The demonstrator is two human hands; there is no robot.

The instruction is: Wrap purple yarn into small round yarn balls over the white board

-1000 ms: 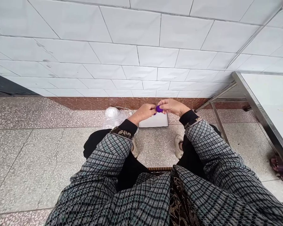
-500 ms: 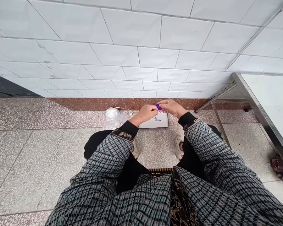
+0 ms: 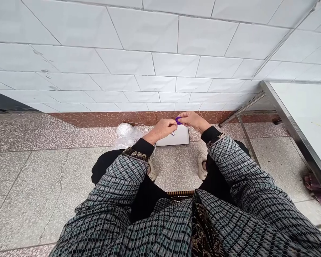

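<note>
A small purple piece (image 3: pixel 178 120) is pinched between the fingertips of both hands, held out in front of my knees above the floor. My left hand (image 3: pixel 163 128) grips it from the left with closed fingers. From the right, my right hand (image 3: pixel 193 120) closes on the same piece. What exactly the piece is, I cannot make out. Below the hands a white flat board (image 3: pixel 176 137) with a small dark drawing lies on the floor by the wall.
A white ball of thread in a clear bag (image 3: pixel 125 132) lies on the floor to the left of the board. A metal table (image 3: pixel 294 121) with thin legs stands at the right. White tiled wall ahead; my shoes (image 3: pixel 202 165) rest on speckled floor.
Both hands have lifted slightly and stay together on the purple piece. The view has shifted a little to the right and down.
</note>
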